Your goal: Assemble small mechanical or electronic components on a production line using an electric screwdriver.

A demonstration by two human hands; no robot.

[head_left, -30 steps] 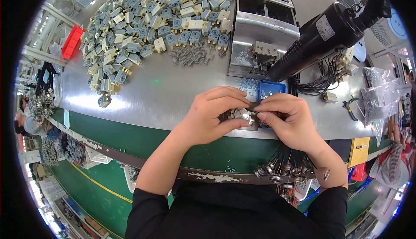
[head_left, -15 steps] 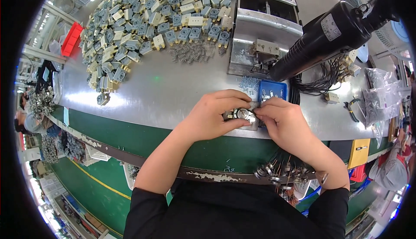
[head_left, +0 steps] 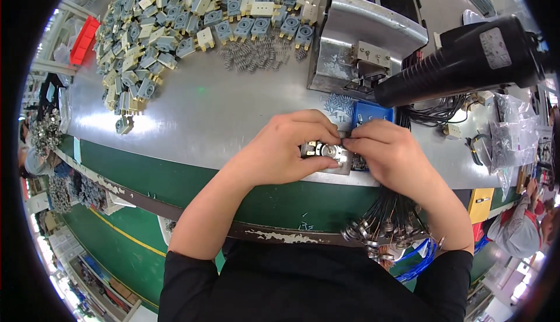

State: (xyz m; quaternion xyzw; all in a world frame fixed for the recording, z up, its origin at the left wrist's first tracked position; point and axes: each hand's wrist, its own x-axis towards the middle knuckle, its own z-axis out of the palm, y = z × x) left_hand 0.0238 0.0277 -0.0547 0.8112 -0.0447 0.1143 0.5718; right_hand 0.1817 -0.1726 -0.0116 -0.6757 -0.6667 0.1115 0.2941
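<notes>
In my left hand (head_left: 284,149), between thumb and fingers, is a small part with a round metal disc (head_left: 331,152) and brass-coloured terminals, just above the steel bench top. My right hand (head_left: 389,151) pinches at the right edge of the same part. Its fingertips hide what they grip there. A blue tray (head_left: 373,111) with small metal pieces lies right behind my right hand. Loose screws (head_left: 338,105) are scattered at the tray's left. Below my right forearm hangs a bundle of black leads (head_left: 388,205) ending in round metal discs.
A big pile of grey and cream switch-like blocks (head_left: 175,21) covers the back left, with springs (head_left: 256,56) before it. A steel fixture (head_left: 373,27) and a thick black cylindrical tool (head_left: 449,68) stand behind my hands. Pliers (head_left: 478,150) and plastic bags (head_left: 516,126) lie right.
The whole view has shifted slightly. More of the disc part shows between my hands, and my right fingers have moved a little at its edge. Both hands stay on it.
</notes>
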